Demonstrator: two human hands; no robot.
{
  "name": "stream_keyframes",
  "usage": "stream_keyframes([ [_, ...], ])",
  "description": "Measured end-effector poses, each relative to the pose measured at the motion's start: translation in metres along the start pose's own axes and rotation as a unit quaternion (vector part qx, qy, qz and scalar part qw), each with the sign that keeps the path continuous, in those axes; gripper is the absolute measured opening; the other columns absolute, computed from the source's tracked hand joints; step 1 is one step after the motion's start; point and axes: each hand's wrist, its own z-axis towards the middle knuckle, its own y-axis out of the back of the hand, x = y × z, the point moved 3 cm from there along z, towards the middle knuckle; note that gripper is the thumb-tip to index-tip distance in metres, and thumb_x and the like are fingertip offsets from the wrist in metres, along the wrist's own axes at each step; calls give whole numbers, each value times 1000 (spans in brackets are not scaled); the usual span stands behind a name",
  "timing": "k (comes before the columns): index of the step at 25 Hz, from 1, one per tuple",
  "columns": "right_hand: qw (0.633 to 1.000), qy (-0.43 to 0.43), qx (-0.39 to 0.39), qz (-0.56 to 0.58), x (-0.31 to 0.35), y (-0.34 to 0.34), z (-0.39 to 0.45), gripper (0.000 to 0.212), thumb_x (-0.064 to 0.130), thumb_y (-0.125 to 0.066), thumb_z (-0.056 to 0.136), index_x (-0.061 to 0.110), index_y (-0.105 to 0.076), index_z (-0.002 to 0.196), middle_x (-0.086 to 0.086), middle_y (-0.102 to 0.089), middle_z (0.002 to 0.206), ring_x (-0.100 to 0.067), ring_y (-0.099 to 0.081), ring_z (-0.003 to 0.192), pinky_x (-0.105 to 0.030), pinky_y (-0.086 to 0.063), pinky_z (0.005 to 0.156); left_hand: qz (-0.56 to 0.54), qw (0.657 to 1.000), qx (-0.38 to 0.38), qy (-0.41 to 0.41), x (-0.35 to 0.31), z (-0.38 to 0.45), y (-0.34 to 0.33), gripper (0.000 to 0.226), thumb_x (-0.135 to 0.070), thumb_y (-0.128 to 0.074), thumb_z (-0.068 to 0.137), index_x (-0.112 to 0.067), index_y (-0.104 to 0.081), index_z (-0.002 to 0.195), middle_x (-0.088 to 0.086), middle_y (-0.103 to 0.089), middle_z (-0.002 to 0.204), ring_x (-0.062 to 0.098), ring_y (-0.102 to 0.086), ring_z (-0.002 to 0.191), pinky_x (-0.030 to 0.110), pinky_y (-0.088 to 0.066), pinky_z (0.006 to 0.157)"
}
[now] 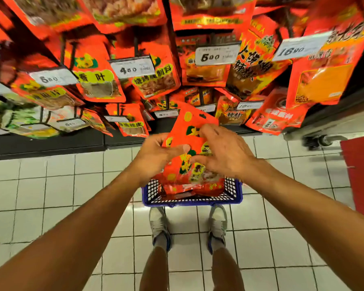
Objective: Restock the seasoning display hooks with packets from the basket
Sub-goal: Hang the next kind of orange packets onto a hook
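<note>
Both hands hold red seasoning packets (190, 127) above a blue basket (192, 201) on the tiled floor. My left hand (156, 156) grips the stack from the left, thumb across the front. My right hand (223, 152) pinches the front packet from the right, fingers spread over it. More red packets (198, 189) lie in the basket. The display hooks (135, 45) with hanging red packets and price tags fill the upper half of the view.
Price tags read 4.80 (131, 68), 5.00 (216, 54) and 16.00 (298, 48). A black shelf base (51, 143) runs along the floor. A red object (359, 171) and a caster wheel (317, 140) stand at the right. My feet (187, 225) are just behind the basket.
</note>
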Motion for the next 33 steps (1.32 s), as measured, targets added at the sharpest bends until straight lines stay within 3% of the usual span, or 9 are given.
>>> stream_keyframes([
  [4, 982, -29, -43, 180, 38, 103, -6, 37, 34, -78, 85, 17, -66, 116, -3, -74, 99, -22, -66, 88, -36, -52, 76, -22, 996, -28, -84, -107, -53, 29, 5, -25, -75, 80, -25, -78, 75, -2, -69, 72, 14, -59, 63, 31, -50, 65],
  [6, 934, -58, -60, 347, 59, 157, -16, 17, 13, -77, 86, 19, -70, 100, 7, -73, 83, -7, -62, 69, -26, -53, 65, -18, 990, -53, -129, -162, -87, 50, 7, -22, -74, 82, -26, -79, 80, -6, -71, 73, 11, -60, 65, 35, -53, 71],
  [8, 891, -73, -104, 436, 80, 209, -25, 16, 7, -77, 83, 21, -73, 90, 13, -72, 76, -2, -59, 66, -20, -51, 63, 26, 979, -83, -185, -209, -119, 72, 12, -14, -71, 88, -23, -77, 83, -10, -73, 76, 3, -61, 67, 23, -52, 68],
  [11, 863, -73, -202, 457, 116, 287, -35, 17, 27, -76, 71, 23, -75, 87, 8, -74, 85, -9, -62, 76, -29, -53, 75, 44, 960, -147, -236, -267, -165, 104, 11, -8, -70, 89, -19, -67, 87, -13, -68, 65, -1, -55, 55, 16, -46, 53],
  [14, 839, -38, -275, 468, 164, 360, -39, 22, 42, -70, 74, 24, -76, 85, 5, -76, 93, -15, -65, 87, -39, -52, 88, 1, 942, -181, -282, -324, -206, 126, 19, 1, -68, 87, -17, -64, 90, -8, -70, 72, 8, -60, 63, 20, -50, 62],
  [23, 786, 47, -368, 495, 278, 480, -30, 17, 35, -74, 69, 22, -77, 80, -6, -77, 94, -25, -69, 87, -52, -54, 90, -128, 884, -182, -412, -448, -293, 176, 9, -18, -66, 91, -14, -74, 96, -2, -78, 92, 11, -71, 81, 28, -57, 73],
  [27, 789, 83, -404, 456, 316, 517, -17, 16, 38, -72, 85, 22, -74, 81, 2, -77, 90, -18, -71, 85, -40, -57, 82, -139, 873, -173, -435, -482, -315, 194, 9, -13, -69, 86, -12, -73, 93, 6, -76, 95, 22, -69, 87, 39, -55, 85],
  [30, 797, 125, -386, 448, 349, 537, 1, 17, 34, -69, 92, 20, -71, 83, 11, -76, 76, -5, -71, 70, -24, -54, 63, -115, 864, -169, -459, -506, -319, 195, 8, -8, -66, 89, -14, -72, 91, -1, -77, 86, 13, -71, 77, 29, -58, 70],
  [33, 799, 112, -370, 461, 368, 556, 20, 15, 29, -71, 90, 17, -71, 80, 8, -77, 74, -9, -72, 67, -29, -57, 67, -121, 865, -167, -458, -525, -315, 193, 6, -19, -67, 93, -15, -71, 92, -3, -78, 84, 10, -73, 74, 24, -56, 61],
])
